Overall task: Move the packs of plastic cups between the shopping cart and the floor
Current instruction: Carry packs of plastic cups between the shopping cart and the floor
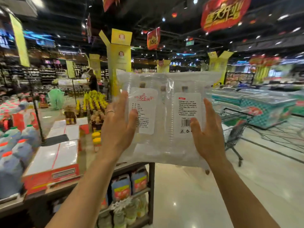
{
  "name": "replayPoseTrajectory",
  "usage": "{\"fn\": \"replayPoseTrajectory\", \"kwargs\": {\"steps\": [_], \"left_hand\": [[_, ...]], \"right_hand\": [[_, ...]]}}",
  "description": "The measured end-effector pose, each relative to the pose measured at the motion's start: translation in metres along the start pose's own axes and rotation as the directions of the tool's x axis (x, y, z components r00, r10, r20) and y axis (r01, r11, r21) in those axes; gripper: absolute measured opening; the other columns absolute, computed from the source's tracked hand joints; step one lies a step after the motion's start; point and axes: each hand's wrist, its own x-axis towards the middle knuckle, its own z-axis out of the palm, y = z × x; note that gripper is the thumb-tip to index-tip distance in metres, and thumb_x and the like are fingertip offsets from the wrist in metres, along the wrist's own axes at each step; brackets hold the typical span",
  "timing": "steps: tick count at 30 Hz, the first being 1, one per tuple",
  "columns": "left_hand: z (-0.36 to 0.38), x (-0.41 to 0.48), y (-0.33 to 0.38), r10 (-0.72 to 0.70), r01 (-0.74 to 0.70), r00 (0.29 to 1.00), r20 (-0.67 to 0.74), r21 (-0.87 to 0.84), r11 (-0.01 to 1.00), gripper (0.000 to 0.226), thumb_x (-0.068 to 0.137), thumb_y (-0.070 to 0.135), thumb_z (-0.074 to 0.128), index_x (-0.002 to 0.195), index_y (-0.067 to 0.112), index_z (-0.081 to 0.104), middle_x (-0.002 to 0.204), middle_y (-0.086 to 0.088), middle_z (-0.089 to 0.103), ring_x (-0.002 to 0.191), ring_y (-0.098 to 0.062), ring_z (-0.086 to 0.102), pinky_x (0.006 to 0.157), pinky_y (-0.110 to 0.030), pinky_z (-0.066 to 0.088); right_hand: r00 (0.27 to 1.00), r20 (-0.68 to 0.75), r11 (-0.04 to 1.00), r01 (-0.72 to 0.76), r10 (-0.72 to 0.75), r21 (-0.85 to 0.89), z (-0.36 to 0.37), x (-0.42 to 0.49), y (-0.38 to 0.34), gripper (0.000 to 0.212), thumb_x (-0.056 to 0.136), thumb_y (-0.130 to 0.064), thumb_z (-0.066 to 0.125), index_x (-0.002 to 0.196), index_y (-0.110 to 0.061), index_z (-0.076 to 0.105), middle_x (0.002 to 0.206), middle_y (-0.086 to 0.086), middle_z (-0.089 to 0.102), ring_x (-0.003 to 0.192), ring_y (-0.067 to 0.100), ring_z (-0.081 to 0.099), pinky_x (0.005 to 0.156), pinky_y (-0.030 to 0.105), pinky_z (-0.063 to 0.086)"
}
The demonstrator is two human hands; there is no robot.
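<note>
A clear pack of plastic cups [164, 116], with two white printed labels facing me, is held up at chest height in front of me. My left hand [116, 129] grips its left side, thumb pressed on the near face. My right hand [208, 137] grips its right side, thumb next to the barcode. The wire shopping cart [234, 129] stands on the floor to the right, just beyond my right hand and partly hidden by the pack.
A display shelf [151, 186] with oil jugs and red-and-white boxes [52, 165] fills the left and lower middle. Glossy floor [189, 195] stretches to the right. Chest freezers [266, 109] stand behind the cart. A person [93, 81] is far back among the shelves.
</note>
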Motion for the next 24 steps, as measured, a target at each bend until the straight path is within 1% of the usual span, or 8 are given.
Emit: {"fn": "replayPoseTrajectory", "kwargs": {"steps": [2, 4, 7, 10, 12, 16, 20, 24], "left_hand": [[0.037, 0.003, 0.022, 0.021, -0.021, 1.0, 0.018, -0.032, 0.999, 0.06, 0.102, 0.044, 0.037, 0.155, 0.042, 0.009, 0.147, -0.013, 0.037, 0.12, -0.034, 0.048, 0.079, -0.038, 0.037], [0.072, 0.006, 0.038, 0.033, -0.03, 0.999, 0.042, -0.05, 0.998, 0.06, 0.102, 0.045, 0.036, 0.155, 0.04, 0.009, 0.147, -0.014, 0.038, 0.119, -0.036, 0.048, 0.077, -0.037, 0.035], [0.116, 0.009, 0.063, 0.083, -0.076, 0.994, 0.074, -0.092, 0.993, 0.06, 0.102, 0.047, 0.035, 0.156, 0.037, 0.009, 0.151, -0.009, 0.039, 0.125, -0.037, 0.045, 0.084, -0.043, 0.041], [0.154, 0.012, 0.085, 0.094, -0.079, 0.992, 0.087, -0.164, 0.983, 0.059, 0.103, 0.042, 0.038, 0.156, 0.034, 0.013, 0.15, -0.007, 0.04, 0.13, -0.03, 0.039, 0.091, -0.043, 0.04], [0.179, 0.018, 0.093, 0.087, -0.066, 0.99, 0.107, -0.183, 0.981, 0.059, 0.102, 0.047, 0.036, 0.156, 0.035, 0.013, 0.15, -0.008, 0.039, 0.131, -0.029, 0.038, 0.093, -0.044, 0.04], [0.237, 0.034, 0.101, 0.1, -0.064, 0.981, 0.164, -0.213, 0.975, 0.065, 0.094, 0.053, 0.027, 0.155, 0.038, 0.01, 0.146, -0.01, 0.042, 0.126, -0.031, 0.045, 0.09, -0.044, 0.043], [0.299, 0.057, 0.095, 0.114, -0.066, 0.976, 0.185, -0.244, 0.967, 0.066, 0.093, 0.053, 0.027, 0.155, 0.036, 0.011, 0.146, -0.01, 0.042, 0.125, -0.032, 0.046, 0.092, -0.046, 0.043], [0.368, 0.092, 0.074, 0.118, -0.06, 0.971, 0.208, -0.268, 0.962, 0.065, 0.094, 0.054, 0.028, 0.155, 0.04, 0.009, 0.151, -0.011, 0.036, 0.133, -0.032, 0.039, 0.097, -0.05, 0.041]], "right_hand": [[1.0, -0.02, 0.999, -0.013, 0.012, -0.029, -0.021, 0.014, 0.03, 0.063, 0.098, -0.032, 0.051, 0.152, -0.04, 0.019, 0.144, 0.005, 0.039, 0.107, 0.011, 0.043, 0.083, 0.031, 0.035], [0.999, -0.046, 0.998, -0.028, 0.026, -0.054, -0.041, 0.025, 0.056, 0.063, 0.098, -0.032, 0.052, 0.152, -0.04, 0.019, 0.142, 0.004, 0.04, 0.106, 0.009, 0.039, 0.083, 0.031, 0.035], [0.995, -0.082, 0.995, -0.059, 0.052, -0.081, -0.064, 0.038, 0.091, 0.064, 0.098, -0.031, 0.052, 0.152, -0.039, 0.02, 0.143, 0.005, 0.039, 0.11, 0.012, 0.042, 0.085, 0.031, 0.035], [0.99, -0.116, 0.989, -0.099, 0.086, -0.108, -0.078, 0.053, 0.123, 0.063, 0.097, -0.032, 0.053, 0.151, -0.041, 0.021, 0.143, 0.006, 0.039, 0.115, 0.015, 0.045, 0.088, 0.032, 0.036], [0.985, -0.139, 0.984, -0.118, 0.1, -0.13, -0.082, 0.062, 0.142, 0.063, 0.097, -0.032, 0.053, 0.151, -0.041, 0.021, 0.144, 0.006, 0.04, 0.117, 0.018, 0.046, 0.089, 0.033, 0.037], [0.979, -0.17, 0.974, -0.143, 0.112, -0.179, -0.081, 0.086, 0.183, 0.064, 0.097, -0.031, 0.053, 0.152, -0.04, 0.02, 0.145, 0.007, 0.039, 0.123, 0.023, 0.046, 0.09, 0.034, 0.038], [0.974, -0.194, 0.964, -0.158, 0.116, -0.215, -0.065, 0.119, 0.225, 0.063, 0.097, -0.033, 0.052, 0.151, -0.04, 0.021, 0.142, 0.007, 0.041, 0.109, 0.014, 0.046, 0.084, 0.032, 0.037], [0.968, -0.213, 0.955, -0.181, 0.131, -0.235, -0.034, 0.161, 0.263, 0.064, 0.097, -0.034, 0.052, 0.151, -0.042, 0.02, 0.143, 0.005, 0.04, 0.107, 0.01, 0.043, 0.083, 0.03, 0.036]]}}
